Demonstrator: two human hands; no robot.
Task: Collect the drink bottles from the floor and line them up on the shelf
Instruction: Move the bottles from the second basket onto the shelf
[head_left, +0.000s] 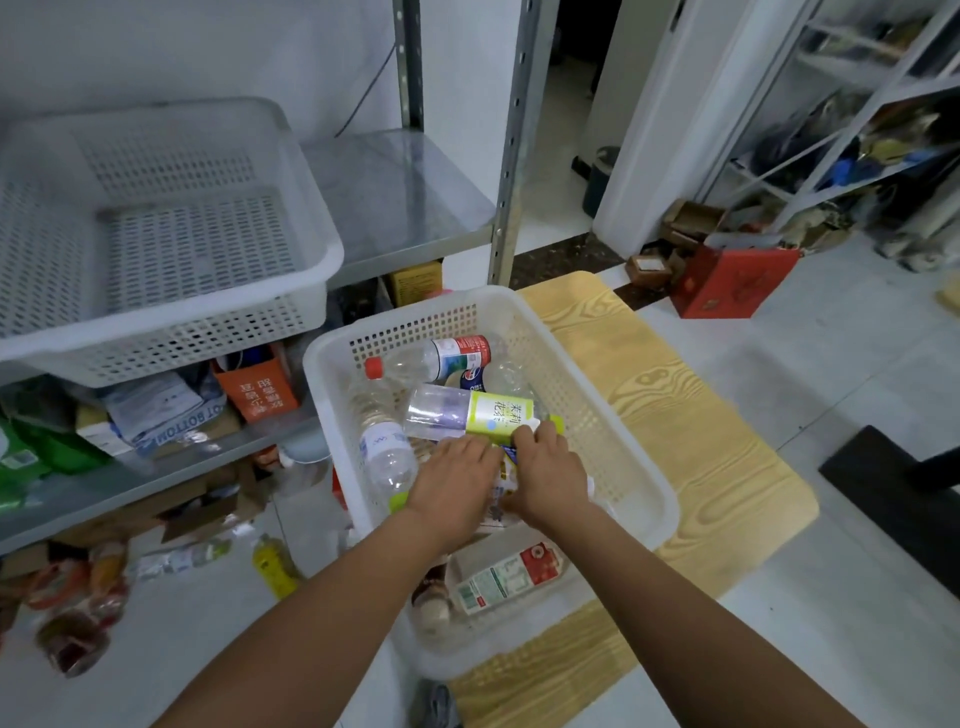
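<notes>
Two hands are down in the white basket (566, 364) on the floor, seen from the head camera, and this looks like the picking-out stage, not the lining-up. The left grip (454, 478) lies flat with its fingers straight and apart, pressing on the pile just beside the green-label bottle (493, 415). It is most likely steadying the heap so nothing rolls as one bottle comes out. The right grip (548, 467) has its fingers curled together over the near end of that same bottle, clamped on it as far as this angle shows. Taking that one first makes sense: it lies crosswise on top of the others.

Beneath it, a red-cap bottle (441, 358) lies toward the far wall and a clear water bottle (384, 452) runs along the left wall. A red-label bottle (509, 577) rests at the near end.

The basket stands on a wood-grain mat (675, 415), right beside the metal shelf (405, 192), so each carry is short. Up there a second white basket (171, 358) sits empty, with bare shelf to its right. Out on the floor to the left, a yellow bottle (272, 564) awaits collecting, so the job seems far from done.
</notes>
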